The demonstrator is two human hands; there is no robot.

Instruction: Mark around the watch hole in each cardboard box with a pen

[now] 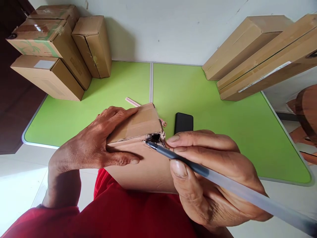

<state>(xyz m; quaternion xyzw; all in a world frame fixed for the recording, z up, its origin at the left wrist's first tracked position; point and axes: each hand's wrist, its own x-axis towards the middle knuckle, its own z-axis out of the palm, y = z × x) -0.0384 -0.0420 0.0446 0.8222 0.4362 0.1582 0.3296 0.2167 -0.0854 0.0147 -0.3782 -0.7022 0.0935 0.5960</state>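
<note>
Matte lime-green desk [223,109], rounded corners with a pale edge band, split by a grey seam and set against a plain white wall. At centre, tilted off the near edge against a red garment [119,211], sits a small brown cardboard box [138,158], smooth-faced, tape strip across its top, its upper right corner torn into a ragged dark hole. Left hand [99,145] lies flat on the box from 9 o'clock, fingers spread and pressing its top and side. Right hand [210,172], at 4 o'clock, has its fingers closed round a slim pen [223,181] with a frosted translucent barrel and grey grip; the tip sits at the torn hole. Just beyond the box at 1 o'clock lies a flat black phone [183,123]. Stacked taped cartons [56,49] occupy 10 o'clock; long flat cartons [260,56] lean at 2 o'clock.
</note>
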